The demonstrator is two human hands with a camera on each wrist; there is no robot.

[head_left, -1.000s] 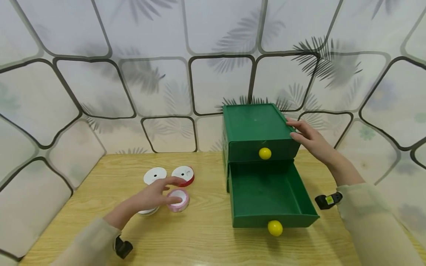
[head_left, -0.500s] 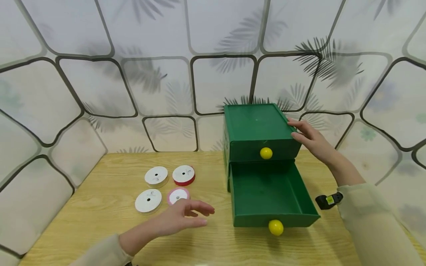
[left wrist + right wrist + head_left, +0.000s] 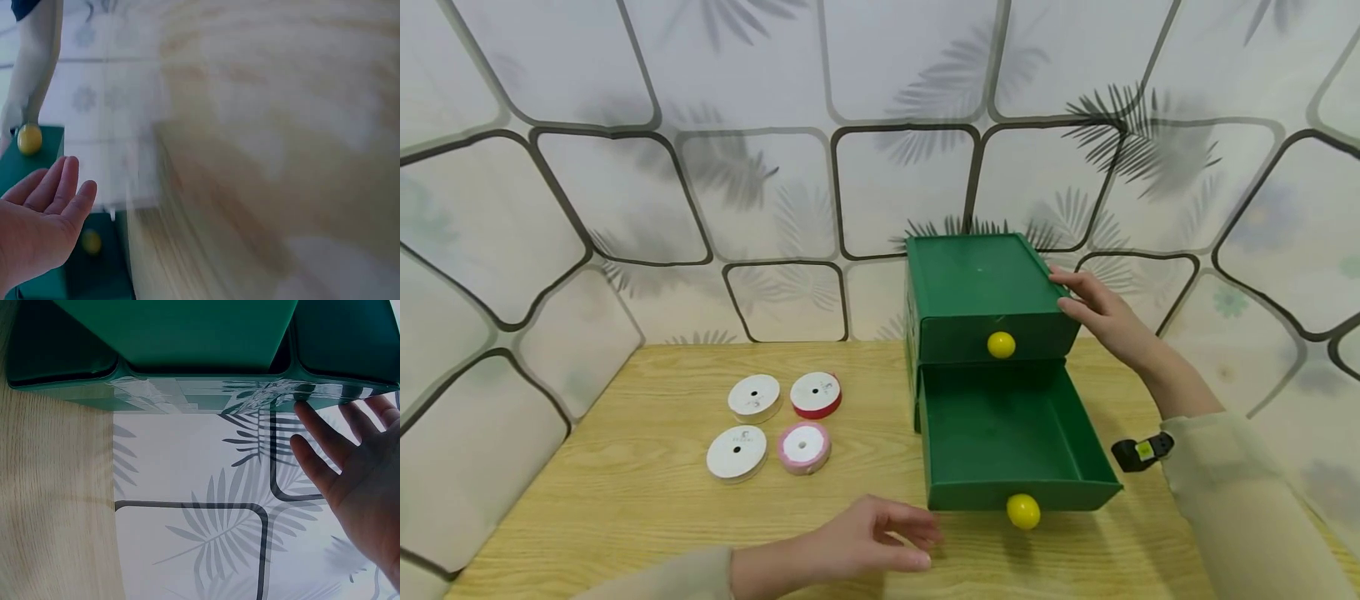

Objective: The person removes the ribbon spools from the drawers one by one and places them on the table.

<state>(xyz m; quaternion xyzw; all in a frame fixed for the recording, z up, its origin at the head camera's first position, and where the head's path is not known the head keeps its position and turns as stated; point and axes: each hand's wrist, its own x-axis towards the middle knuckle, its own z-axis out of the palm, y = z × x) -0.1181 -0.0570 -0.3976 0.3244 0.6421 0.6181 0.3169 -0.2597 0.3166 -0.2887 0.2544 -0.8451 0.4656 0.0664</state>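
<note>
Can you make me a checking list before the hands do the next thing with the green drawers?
1. Pulled-out drawer open with room inside: ok, nothing shows in it.
2. Left hand free: ok, it holds nothing.
3. Left hand on the pulled-out drawer's yellow knob: not ok, there is a gap between them.
4. Right hand at the cabinet: ok, its fingers are at the upper right edge.
5. The four rolls out of the drawer's way: ok, they lie on the table to its left.
6. Top drawer empty: cannot tell, it is shut.
</note>
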